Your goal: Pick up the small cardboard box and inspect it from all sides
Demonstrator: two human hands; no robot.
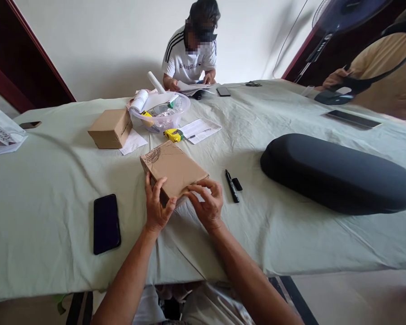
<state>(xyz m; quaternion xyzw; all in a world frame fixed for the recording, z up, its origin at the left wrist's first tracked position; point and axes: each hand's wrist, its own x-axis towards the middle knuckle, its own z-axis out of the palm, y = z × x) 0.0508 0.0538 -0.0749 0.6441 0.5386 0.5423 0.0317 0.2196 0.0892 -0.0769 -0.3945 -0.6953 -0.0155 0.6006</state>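
Note:
A flat brown cardboard box (174,169) with dark scribbles on its far left corner lies on the cloth in front of me. My left hand (157,205) grips its near left corner, fingers along the left side and thumb at the front. At the near right edge, my right hand (206,201) has its fingertips pinched on the cardboard; what lies under them is partly hidden. To the right of the box is a black marker (232,186), its cap (237,183) off beside it. A dark phone (107,224) lies left of my left hand.
Beyond the box stand a second carton (110,129), a yellow tape measure (173,135), a printed sheet (203,130) and a filled plastic basin (184,108). A long black case (338,174) takes up the right. Across the table a person (191,58) holds papers; another person (375,72) is at right.

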